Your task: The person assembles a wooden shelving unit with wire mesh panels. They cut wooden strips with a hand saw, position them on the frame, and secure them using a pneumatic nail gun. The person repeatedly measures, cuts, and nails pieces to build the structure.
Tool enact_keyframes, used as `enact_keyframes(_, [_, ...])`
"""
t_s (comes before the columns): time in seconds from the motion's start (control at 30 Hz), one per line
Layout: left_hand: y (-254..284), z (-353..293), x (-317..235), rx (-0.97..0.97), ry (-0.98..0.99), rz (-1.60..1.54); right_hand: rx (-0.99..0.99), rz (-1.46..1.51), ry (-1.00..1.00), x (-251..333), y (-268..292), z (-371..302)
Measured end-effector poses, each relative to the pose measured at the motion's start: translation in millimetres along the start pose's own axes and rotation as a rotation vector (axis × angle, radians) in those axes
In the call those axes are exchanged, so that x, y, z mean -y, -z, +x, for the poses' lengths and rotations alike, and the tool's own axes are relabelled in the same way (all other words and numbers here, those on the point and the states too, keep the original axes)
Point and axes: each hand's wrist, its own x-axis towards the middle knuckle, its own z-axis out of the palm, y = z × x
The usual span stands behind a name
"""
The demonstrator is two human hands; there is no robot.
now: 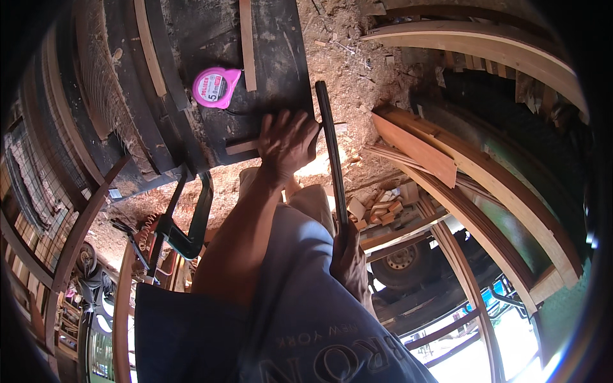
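Observation:
My left hand [284, 143] rests at the near right corner of a dark worktable [281, 51], its fingers spread and bent a little over the edge. A short brown wooden strip [242, 147] runs under this palm, and a pale end shows to the right of the fingers. Lower down, my right hand [351, 258] is closed round the near end of a long, narrow dark bar [332, 150]. Seen edge-on, the bar points away from me just beyond the table's right edge; its exact kind is unclear. A pink tape measure [217, 87] lies on the table beyond my left hand.
Long wooden strips [249, 45] lie on the table. A dark clamp [182, 236] hangs at its near edge. Sawdust [348, 70] and scraps cover the ground, with offcuts [386, 207] heaped near my right hand. Long boards [421, 143] stand to the right, and a wheel [402, 258] is behind them.

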Motion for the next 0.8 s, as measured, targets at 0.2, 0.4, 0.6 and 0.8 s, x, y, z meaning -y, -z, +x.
enact_keyframes(0.2, [-2.9, 0.4, 0.6, -0.043, 0.025, -0.026, 0.024, -0.014, -0.071, 26.4, 13.6, -5.5])
enact_keyframes(0.4, [-0.5, 0.9, -0.1, 0.030, 0.028, -0.037, -0.052, 0.023, 0.034, 26.5, 0.0, 24.2])
enact_keyframes(0.6, [-1.6, 1.2, -2.2, 0.016, 0.068, -0.006, -0.082, -0.031, 0.080, 5.2, -6.5, 20.4])
enact_keyframes(0.8, [-3.9, -3.1, -1.2, 0.056, 0.077, 0.008, -0.058, -0.080, 0.046, 10.9, 3.7, 1.1])
